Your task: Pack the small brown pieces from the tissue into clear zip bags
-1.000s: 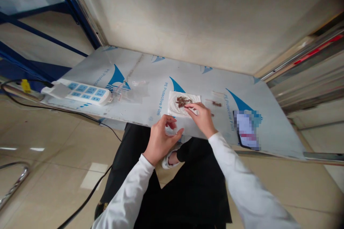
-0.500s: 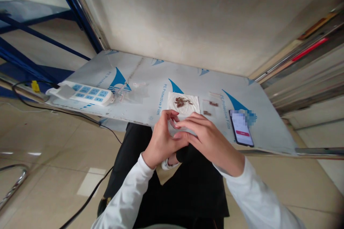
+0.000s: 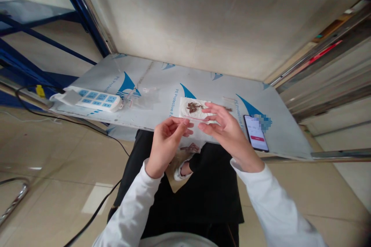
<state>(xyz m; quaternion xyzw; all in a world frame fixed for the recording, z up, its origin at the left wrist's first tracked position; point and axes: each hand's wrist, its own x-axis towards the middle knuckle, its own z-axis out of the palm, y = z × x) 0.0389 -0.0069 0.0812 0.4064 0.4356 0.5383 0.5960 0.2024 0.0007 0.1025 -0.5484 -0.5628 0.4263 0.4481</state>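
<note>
A small clear zip bag (image 3: pixel 191 147) with a reddish strip along its top hangs at the table's front edge, with small brown pieces in its bottom. My left hand (image 3: pixel 165 139) pinches the bag's top left corner between thumb and fingers. To the right, my right hand (image 3: pixel 230 135) has its fingers apart near the bag's other top corner; I see nothing held in it. Just beyond the hands, a pile of small brown pieces (image 3: pixel 192 108) lies on a white tissue (image 3: pixel 183 112). My right hand partly covers the tissue and other small brown pieces (image 3: pixel 228 109) beside it.
A phone (image 3: pixel 256 133) with a lit screen lies on the film-covered table (image 3: pixel 162 85), right of my hands. At the left are a white power strip (image 3: pixel 100 100) with a plug and cable, and clear plastic bags (image 3: pixel 143 98). A wall panel (image 3: pixel 185 19) rises behind.
My hands were close together around the bag and have moved apart. My right hand has opened and shifted right and up. The bag now hangs in view from my left hand.
</note>
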